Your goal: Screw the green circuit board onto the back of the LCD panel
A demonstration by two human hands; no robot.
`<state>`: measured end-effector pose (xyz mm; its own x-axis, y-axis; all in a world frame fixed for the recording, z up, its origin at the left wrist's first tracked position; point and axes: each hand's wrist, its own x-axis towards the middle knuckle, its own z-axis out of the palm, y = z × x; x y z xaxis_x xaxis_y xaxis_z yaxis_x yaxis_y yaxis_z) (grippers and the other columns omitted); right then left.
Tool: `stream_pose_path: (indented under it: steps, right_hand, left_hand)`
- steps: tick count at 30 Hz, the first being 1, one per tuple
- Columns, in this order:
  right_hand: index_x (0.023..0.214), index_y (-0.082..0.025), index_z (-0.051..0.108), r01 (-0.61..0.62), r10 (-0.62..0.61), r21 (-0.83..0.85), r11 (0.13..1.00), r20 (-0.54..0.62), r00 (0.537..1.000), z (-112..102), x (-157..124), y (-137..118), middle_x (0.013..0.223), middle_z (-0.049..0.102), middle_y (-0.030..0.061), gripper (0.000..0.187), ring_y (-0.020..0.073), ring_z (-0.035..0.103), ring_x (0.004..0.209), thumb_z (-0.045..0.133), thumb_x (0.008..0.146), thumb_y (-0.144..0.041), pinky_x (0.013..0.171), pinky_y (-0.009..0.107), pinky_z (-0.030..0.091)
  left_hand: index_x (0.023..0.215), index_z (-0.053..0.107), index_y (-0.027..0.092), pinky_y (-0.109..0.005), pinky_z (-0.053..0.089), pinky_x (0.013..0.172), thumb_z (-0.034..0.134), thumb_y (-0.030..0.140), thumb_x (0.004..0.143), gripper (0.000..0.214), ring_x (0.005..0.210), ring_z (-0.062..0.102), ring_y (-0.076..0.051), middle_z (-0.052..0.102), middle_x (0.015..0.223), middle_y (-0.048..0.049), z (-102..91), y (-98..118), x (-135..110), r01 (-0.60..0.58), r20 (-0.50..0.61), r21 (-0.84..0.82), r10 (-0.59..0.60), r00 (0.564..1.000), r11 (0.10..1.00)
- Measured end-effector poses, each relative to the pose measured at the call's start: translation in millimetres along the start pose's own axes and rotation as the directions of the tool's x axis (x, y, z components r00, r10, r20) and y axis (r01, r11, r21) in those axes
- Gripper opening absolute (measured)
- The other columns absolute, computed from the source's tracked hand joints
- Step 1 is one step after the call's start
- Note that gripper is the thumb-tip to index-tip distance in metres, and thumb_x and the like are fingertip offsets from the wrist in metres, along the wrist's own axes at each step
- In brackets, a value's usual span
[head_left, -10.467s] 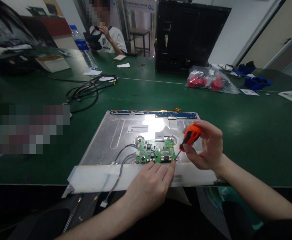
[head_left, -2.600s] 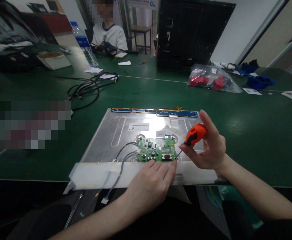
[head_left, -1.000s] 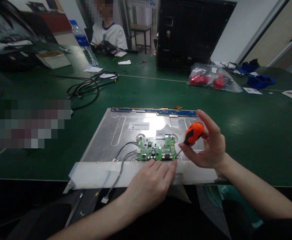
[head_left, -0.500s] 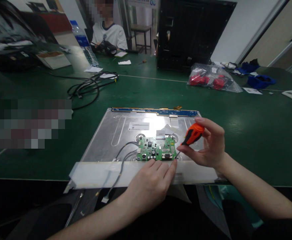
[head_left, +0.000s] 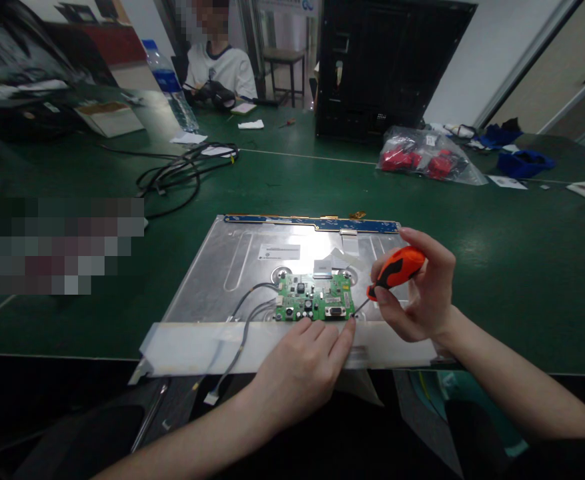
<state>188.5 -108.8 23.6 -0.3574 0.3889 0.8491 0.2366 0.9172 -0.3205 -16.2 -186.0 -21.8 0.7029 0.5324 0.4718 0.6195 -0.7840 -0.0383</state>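
A small green circuit board (head_left: pixel 317 291) lies on the back of a silver display panel (head_left: pixel 199 283). My right hand (head_left: pixel 422 293) is closed around an orange and black screwdriver (head_left: pixel 400 272), gripped between thumb and fingers. The shaft slants down to the board's front right corner, where the tip meets the board or a screw too small to make out. My left hand (head_left: pixel 305 357) rests at the front edge of the board, index finger stretched to that same corner, the others slightly bent beside it. Dark cables (head_left: pixel 245 330) run from the board's left side.
Black coiled cables (head_left: pixel 182 170) lie at the back left near a water bottle (head_left: pixel 169 83). A plastic bag of red parts (head_left: pixel 429 157) sits at the back right before a large black screen housing (head_left: pixel 387 67). Another person (head_left: pixel 222 70) sits across the green table (head_left: pixel 512 267).
The screwdriver's handle has tilted further right and lower, showing more of its shaft. My right hand's fingers have shifted around it. My left hand stays in place.
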Motion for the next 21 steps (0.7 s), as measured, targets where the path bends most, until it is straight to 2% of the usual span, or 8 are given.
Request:
stream_pose_path:
  steps: [6, 12, 16, 21]
  right_hand:
    - [0.158, -0.031, 0.030, 0.010, -0.009, -0.130, 0.992, 0.010, 1.000, -1.0, 1.2, -0.6, 0.088, 0.063, -0.0007, 0.080, 0.0131, 0.055, 0.053, 0.071, 0.090, -0.030, 0.040, 0.026, 0.052]
    - [0.162, -0.025, 0.025, 0.020, -0.017, -0.133, 0.991, 0.022, 1.000, 0.8, 1.0, -3.3, 0.080, 0.061, -0.0040, 0.084, 0.0124, 0.052, 0.049, 0.069, 0.091, -0.021, 0.038, 0.025, 0.050]
    - [0.158, -0.027, 0.029, -0.014, 0.015, -0.047, 0.999, 0.026, 1.000, 1.2, 1.3, -3.7, 0.096, 0.063, 0.0007, 0.079, 0.0123, 0.060, 0.057, 0.065, 0.088, -0.012, 0.045, 0.026, 0.056]
    - [0.155, -0.028, 0.032, -0.019, 0.019, 0.009, 1.000, 0.034, 0.999, -0.1, 2.5, -4.0, 0.116, 0.062, 0.0068, 0.077, 0.0125, 0.063, 0.062, 0.061, 0.086, -0.011, 0.048, 0.028, 0.060]
  left_hand:
    - [0.127, 0.059, 0.004, -0.036, 0.049, 0.065, 0.040, 0.006, 0.098, 0.035, 0.068, 0.063, -0.021, 0.065, 0.080, -0.0047, -0.3, 0.0, -0.5, -0.001, 0.007, 0.017, 0.001, 1.000, 1.000]
    - [0.127, 0.058, 0.004, -0.035, 0.049, 0.064, 0.040, 0.006, 0.097, 0.035, 0.065, 0.061, -0.021, 0.065, 0.078, -0.0041, -1.1, 0.1, -0.6, -0.006, 0.003, 0.029, 0.006, 1.000, 1.000]
    - [0.126, 0.058, 0.003, -0.035, 0.048, 0.061, 0.039, 0.006, 0.098, 0.034, 0.065, 0.061, -0.021, 0.064, 0.078, -0.0042, -2.0, 0.1, -0.3, -0.014, -0.011, 0.018, 0.014, 1.000, 1.000]
    - [0.128, 0.058, 0.003, -0.036, 0.050, 0.063, 0.040, 0.006, 0.098, 0.036, 0.066, 0.062, -0.021, 0.065, 0.078, -0.0042, -1.1, 0.5, -1.4, -0.008, 0.002, 0.033, 0.008, 1.000, 0.999]
